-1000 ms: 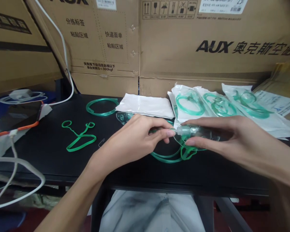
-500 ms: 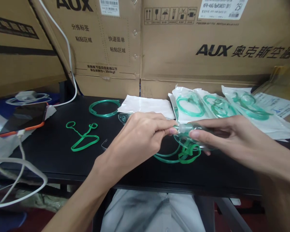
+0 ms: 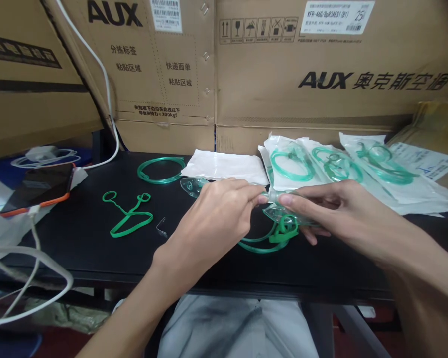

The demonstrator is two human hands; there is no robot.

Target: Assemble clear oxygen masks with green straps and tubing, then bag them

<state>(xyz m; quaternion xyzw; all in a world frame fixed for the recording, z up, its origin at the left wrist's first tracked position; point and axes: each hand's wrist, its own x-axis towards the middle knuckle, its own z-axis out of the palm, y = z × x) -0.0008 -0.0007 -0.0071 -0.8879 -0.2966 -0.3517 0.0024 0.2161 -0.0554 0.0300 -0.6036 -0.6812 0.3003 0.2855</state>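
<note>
My right hand (image 3: 336,204) is closed on a clear green oxygen mask (image 3: 278,214), thumb on top near its neck. The fingertips of my left hand (image 3: 226,206) pinch the left end of a translucent connector (image 3: 274,197) at the mask's neck; what lies inside that pinch is hidden. A green elastic strap (image 3: 283,229) hangs bunched below the mask. Behind it, green tubing (image 3: 263,247) curves over the table. Another clear mask part (image 3: 190,186) lies partly behind my left hand.
Left on the black table (image 3: 194,268) lie a loose green strap (image 3: 130,229), coiled green tubing (image 3: 144,174) and a thin bent clip (image 3: 162,229). A white pouch (image 3: 224,166) and several packaged masks (image 3: 291,161) lie behind. A phone (image 3: 41,184) and cables sit far left; cartons (image 3: 164,124) stand behind.
Both hands, with the mask and connector, have shifted slightly left. The strap under the mask has swung left too. The view has tilted a little.
</note>
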